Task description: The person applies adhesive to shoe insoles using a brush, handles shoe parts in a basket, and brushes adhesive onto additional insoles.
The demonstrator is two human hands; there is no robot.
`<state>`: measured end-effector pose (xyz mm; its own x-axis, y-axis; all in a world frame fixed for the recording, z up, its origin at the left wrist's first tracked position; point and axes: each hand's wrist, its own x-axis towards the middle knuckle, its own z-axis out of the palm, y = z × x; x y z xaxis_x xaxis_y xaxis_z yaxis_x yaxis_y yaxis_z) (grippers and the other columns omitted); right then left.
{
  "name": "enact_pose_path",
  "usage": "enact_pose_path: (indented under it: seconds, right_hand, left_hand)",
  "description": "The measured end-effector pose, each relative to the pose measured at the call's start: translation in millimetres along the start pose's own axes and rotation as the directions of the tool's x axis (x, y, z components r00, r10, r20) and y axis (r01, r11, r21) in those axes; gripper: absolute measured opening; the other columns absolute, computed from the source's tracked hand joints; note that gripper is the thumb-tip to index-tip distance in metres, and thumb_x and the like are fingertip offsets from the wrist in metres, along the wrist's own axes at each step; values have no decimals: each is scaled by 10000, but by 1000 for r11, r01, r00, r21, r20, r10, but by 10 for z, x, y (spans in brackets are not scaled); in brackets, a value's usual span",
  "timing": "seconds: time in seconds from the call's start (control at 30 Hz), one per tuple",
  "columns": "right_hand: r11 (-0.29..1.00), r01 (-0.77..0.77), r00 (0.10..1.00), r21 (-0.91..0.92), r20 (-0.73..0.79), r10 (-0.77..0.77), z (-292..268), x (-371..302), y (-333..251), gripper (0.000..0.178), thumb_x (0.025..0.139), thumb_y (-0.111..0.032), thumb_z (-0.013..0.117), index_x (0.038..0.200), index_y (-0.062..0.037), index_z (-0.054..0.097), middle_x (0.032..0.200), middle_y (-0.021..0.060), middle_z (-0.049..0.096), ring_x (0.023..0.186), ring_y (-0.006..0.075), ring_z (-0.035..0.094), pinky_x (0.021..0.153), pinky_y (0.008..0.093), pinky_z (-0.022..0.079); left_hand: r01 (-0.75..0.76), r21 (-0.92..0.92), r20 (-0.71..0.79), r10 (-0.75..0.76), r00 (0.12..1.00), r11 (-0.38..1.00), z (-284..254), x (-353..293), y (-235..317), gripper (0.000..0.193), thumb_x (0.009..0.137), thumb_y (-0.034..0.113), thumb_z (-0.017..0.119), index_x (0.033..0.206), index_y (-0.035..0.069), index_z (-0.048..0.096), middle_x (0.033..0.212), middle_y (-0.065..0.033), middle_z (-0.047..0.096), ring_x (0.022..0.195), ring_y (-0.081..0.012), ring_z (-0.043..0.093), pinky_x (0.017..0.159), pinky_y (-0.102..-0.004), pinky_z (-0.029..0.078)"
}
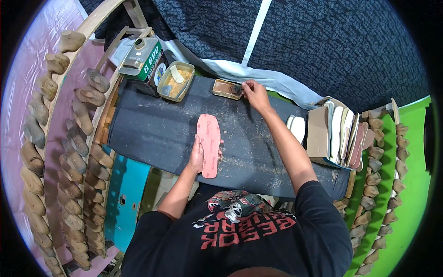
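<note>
A pink insole (pixel 209 143) with printed marks stands out over the near part of the dark-covered table, its face toward me. My left hand (pixel 197 154) is closed round its lower half, with fingertips showing at the right edge. Farther off, my right hand (pixel 255 96) is at the right end of a small shallow tray (pixel 223 88) with a tan rim and brownish inside. Its fingers are pinched on a small dark bristly piece (pixel 236 88) at that end of the tray. The hand partly hides what it grips.
Behind on the left stand a green-and-white metal can (pixel 140 62) and a tub (pixel 184 73) of yellowish paste with a spatula. A cardboard box (pixel 319 134) of upright insoles and pale soles (pixel 296 128) lie right. Wooden shoe lasts (pixel 76 138) line racks on both sides.
</note>
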<state>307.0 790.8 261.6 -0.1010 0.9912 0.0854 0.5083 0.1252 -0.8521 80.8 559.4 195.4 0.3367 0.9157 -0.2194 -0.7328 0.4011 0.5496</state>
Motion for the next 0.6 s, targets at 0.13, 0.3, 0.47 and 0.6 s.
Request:
enact_pose_path:
  seconds: [0.13, 0.3, 0.47, 0.6]
  right_hand:
    - [1000, -11, 1000, -9, 15, 12, -105, -123, -3, 353, 1015, -290, 621, 1055, 51, 698, 774, 116, 718, 680, 180, 684, 678, 344, 531]
    - [991, -8, 1000, 131, 25, 5, -165, -189, 51, 309, 1024, -246, 622, 1116, 41, 691, 820, 81, 725, 702, 132, 673, 677, 300, 531]
    - [930, -42, 996, 366, -62, 69, -263, -225, 17, 268, 1044, -209, 624, 1177, 16, 686, 880, 80, 735, 741, 117, 682, 682, 249, 544]
    - [891, 36, 991, 452, -134, 28, -396, -353, -214, 270, 1050, -228, 621, 1143, 16, 692, 845, 81, 726, 734, 116, 680, 674, 255, 542]
  left_hand:
    - [15, -11, -13, -15, 1000, 1000, -5, 63, -8, 823, 1018, 738, 230, 1409, 79, 531, 1182, -134, 670, 842, -229, 675, 694, -382, 603]
    - [28, -73, 47, -25, 999, 997, 62, 140, -56, 812, 1017, 738, 243, 1399, 81, 529, 1160, -112, 652, 848, -217, 650, 694, -375, 577]
    - [6, -29, 14, -5, 1000, 1000, 188, 141, -101, 810, 1016, 741, 246, 1401, 85, 524, 1152, -100, 648, 851, -217, 636, 716, -378, 555]
    - [-5, -60, 40, 8, 999, 998, 282, 165, -88, 810, 1016, 741, 244, 1418, 92, 514, 1154, -104, 641, 841, -226, 623, 716, -375, 543]
